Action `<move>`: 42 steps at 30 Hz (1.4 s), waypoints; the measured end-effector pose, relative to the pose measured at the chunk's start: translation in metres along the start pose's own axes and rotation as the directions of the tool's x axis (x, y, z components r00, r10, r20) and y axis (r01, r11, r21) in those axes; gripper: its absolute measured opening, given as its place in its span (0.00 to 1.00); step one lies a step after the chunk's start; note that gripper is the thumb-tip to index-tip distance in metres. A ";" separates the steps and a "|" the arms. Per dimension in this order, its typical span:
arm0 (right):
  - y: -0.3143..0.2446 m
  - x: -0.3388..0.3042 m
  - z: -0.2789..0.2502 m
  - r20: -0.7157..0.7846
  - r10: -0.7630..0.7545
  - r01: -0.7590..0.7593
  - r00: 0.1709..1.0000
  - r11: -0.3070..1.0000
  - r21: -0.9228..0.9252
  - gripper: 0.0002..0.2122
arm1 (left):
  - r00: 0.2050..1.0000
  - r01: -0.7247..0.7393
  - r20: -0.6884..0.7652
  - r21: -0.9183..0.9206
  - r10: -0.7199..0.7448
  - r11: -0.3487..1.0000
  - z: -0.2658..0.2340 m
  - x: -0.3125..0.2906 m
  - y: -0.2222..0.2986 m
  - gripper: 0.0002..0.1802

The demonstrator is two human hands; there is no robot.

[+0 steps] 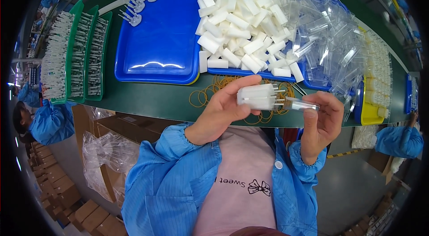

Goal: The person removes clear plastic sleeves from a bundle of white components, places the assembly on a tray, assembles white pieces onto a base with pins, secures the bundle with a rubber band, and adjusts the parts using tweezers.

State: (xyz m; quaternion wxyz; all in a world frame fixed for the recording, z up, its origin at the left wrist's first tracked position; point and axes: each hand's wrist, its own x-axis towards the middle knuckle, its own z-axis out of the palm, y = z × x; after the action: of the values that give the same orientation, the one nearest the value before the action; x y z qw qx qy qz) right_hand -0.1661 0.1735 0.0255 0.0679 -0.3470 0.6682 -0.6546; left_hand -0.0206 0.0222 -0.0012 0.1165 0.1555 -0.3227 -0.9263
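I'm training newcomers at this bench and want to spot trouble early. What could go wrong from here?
The thin prongs of the white part in the left hand point toward the clear plastic piece in the right hand; they might catch on it. Loose rubber bands near the hands could snag the fingers. White blocks are heaped to the near rim of their blue tray, so a bump might spill some.

Green bench (152,102), grey floor (342,191), brown cartons (60,187) stacked at left

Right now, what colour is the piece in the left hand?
White: the piece in the left hand shows best in the head view.
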 end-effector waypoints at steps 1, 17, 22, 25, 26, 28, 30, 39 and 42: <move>-0.001 0.001 0.000 0.003 0.010 -0.010 1.000 1.000 0.009 0.15 | 0.998 -0.063 0.031 0.199 0.058 0.978 0.000 -0.001 -0.001 0.31; 0.001 0.005 0.004 0.102 0.106 -0.118 0.989 0.986 0.115 0.11 | 0.859 -0.441 0.124 0.675 0.498 0.592 -0.009 -0.003 -0.006 0.30; -0.003 0.005 0.008 0.119 0.174 -0.191 0.978 0.969 0.154 0.10 | 0.821 -0.478 0.223 0.772 0.525 0.419 -0.010 -0.003 -0.002 0.28; -0.004 0.006 0.011 0.087 0.091 -0.098 0.992 0.992 0.076 0.09 | 0.822 -0.481 0.213 0.756 0.528 0.444 -0.011 -0.002 -0.001 0.28; -0.006 0.006 0.013 0.073 0.017 -0.018 0.997 1.000 0.019 0.09 | 0.821 -0.482 0.212 0.756 0.530 0.444 -0.011 -0.002 -0.002 0.28; -0.007 0.006 0.013 0.086 0.002 -0.004 0.996 1.000 0.016 0.09 | 0.822 -0.479 0.184 0.736 0.539 0.479 -0.012 -0.003 -0.004 0.27; -0.007 0.004 0.013 0.093 -0.012 0.011 0.996 1.000 0.010 0.10 | 0.816 -0.488 0.193 0.734 0.545 0.472 -0.012 -0.004 -0.003 0.27; -0.007 -0.001 0.016 0.093 0.077 -0.090 0.993 0.986 0.141 0.10 | 0.690 -0.524 0.404 0.851 0.601 0.029 -0.004 -0.009 0.007 0.24; -0.006 0.001 0.014 0.111 0.089 -0.103 0.990 0.987 0.127 0.10 | 0.688 -0.506 0.420 0.862 0.591 -0.024 -0.002 -0.010 0.009 0.24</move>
State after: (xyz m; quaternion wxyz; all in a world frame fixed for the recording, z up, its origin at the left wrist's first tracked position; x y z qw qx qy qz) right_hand -0.1566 0.1624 0.0297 0.1573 -0.3431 0.6347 -0.6743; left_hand -0.0095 0.0170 0.0052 0.3641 0.0845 -0.8360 -0.4018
